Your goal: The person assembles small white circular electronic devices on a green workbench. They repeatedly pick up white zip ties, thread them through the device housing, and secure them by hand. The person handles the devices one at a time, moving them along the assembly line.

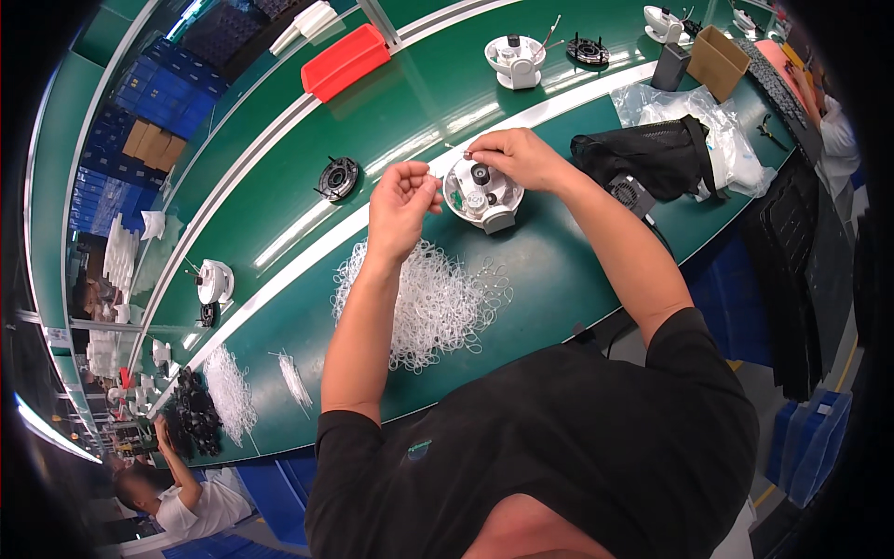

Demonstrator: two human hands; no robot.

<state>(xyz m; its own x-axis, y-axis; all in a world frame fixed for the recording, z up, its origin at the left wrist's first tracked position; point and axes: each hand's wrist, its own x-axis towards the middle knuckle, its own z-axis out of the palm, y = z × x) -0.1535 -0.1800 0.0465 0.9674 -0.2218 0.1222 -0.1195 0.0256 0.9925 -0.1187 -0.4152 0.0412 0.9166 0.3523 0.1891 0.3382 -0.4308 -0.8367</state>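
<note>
A white round appliance housing (pixel 482 197), open at the top, stands on the green bench in front of me. Inside it are a black round motor-like part (pixel 480 174) and a bit of green. My right hand (pixel 523 158) reaches over its far rim, fingertips pinched on a thin wire (pixel 454 147). Just left of the housing, my left hand (pixel 402 207) is closed, thumb against the fingers; whatever is between them is too small to tell. Below that hand lies a large heap of thin white plastic loops (pixel 428 303), partly hidden by my left forearm.
Black ring-shaped parts (pixel 338 178) and similar white housings (pixel 515 61) stand along the conveyor. A red tray (pixel 345 63) is beyond. To the right lie a black mesh bag (pixel 643 152), clear plastic bags (pixel 736 154) and a cardboard box (pixel 718 62). Co-workers sit at both ends.
</note>
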